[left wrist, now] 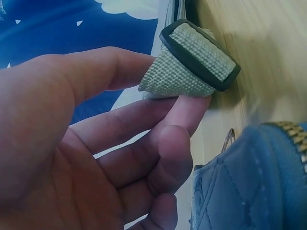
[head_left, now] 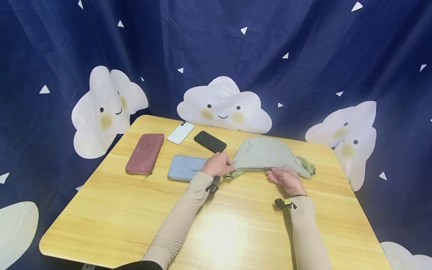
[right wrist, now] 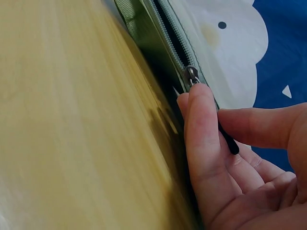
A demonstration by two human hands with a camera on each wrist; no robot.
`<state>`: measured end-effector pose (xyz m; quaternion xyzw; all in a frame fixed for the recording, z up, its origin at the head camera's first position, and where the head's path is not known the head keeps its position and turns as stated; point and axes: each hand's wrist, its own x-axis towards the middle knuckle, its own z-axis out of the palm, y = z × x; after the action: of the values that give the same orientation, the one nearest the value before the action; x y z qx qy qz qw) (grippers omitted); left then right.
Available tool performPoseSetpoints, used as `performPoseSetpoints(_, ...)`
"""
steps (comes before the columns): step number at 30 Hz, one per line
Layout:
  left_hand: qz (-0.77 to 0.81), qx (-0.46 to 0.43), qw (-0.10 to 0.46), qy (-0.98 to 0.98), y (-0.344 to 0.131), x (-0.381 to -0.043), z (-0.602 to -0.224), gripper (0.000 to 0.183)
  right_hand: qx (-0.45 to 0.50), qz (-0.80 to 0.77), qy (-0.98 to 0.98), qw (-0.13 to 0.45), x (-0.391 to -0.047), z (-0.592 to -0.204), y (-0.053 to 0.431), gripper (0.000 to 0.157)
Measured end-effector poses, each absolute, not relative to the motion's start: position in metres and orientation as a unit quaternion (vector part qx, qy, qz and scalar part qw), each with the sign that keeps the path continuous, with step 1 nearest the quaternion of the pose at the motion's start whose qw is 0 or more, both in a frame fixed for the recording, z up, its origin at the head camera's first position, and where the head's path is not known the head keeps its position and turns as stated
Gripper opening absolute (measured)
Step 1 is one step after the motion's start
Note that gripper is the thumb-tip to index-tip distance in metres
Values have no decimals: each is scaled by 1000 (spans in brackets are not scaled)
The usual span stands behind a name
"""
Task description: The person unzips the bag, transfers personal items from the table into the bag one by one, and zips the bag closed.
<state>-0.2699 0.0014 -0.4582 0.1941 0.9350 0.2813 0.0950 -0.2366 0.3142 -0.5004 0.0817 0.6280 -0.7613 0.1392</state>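
A pale grey-green waist bag lies on the table, its zipped edge facing me. My left hand grips the bag's left end, pinching the webbing strap beside a black plastic slider buckle. My right hand pinches the dark zipper pull between thumb and fingers. In the right wrist view the zipper is parted on the far side of its metal slider. Close under my left wrist lies a blue quilted wallet, partly covered by that hand.
Left of the blue wallet is a dark red zip wallet. Behind them lie a white phone and a black phone. The wooden table ends at a dark blue curtain with cloud prints.
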Motion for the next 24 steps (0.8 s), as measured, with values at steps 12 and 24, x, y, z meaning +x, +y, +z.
performPoseSetpoints(12, 287, 200, 96, 932, 0, -271, -459, 57, 88, -764, 625, 130, -235, -501, 319, 12)
performPoseSetpoints(24, 287, 198, 99, 932, 0, -271, -460, 57, 96, -770, 618, 125, -235, -500, 323, 13)
